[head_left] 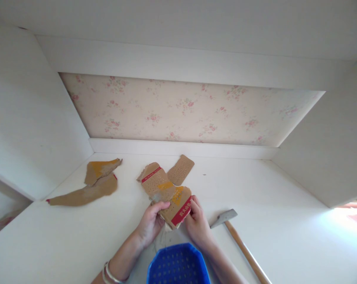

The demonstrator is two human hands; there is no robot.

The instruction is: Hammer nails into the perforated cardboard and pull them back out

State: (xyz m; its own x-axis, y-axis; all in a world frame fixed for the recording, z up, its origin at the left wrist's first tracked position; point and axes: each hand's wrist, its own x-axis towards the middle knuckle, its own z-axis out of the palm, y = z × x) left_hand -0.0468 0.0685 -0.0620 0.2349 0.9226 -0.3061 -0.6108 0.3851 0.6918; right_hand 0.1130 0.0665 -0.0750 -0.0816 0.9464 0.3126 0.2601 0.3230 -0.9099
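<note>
Both my hands are closed on the cardboard piece (pixel 166 189). My left hand (pixel 150 223) pinches its near-left edge with the thumb on top. My right hand (pixel 198 225) grips the near-right corner, right at the red band (pixel 181 211). The piece sits in the middle of the desk (pixel 285 221), near the front edge, its far end lying flat on the surface.

Risks now. The board is ragged and already frayed, so an uneven pull from either hand could rip it somewhere I don't intend, probably along the rows of little punched holes. A raw edge could also nick a finger. The hammer (pixel 240 240) lies just right of my right hand, its handle running toward the front edge of the desk, and a careless elbow could knock it off. The blue basket (pixel 178 264) sits at the front edge between my wrists, and I could bump it.

As for writing, the red band carries white Chinese characters, too small for me to read with confidence. A second thin red strip crosses the far end, and any print on it is illegible. The perforated scrap (pixel 181 169) just beyond is unmarked. The torn scraps (pixel 90 189) toward the far left corner show yellow patches, no text.
</note>
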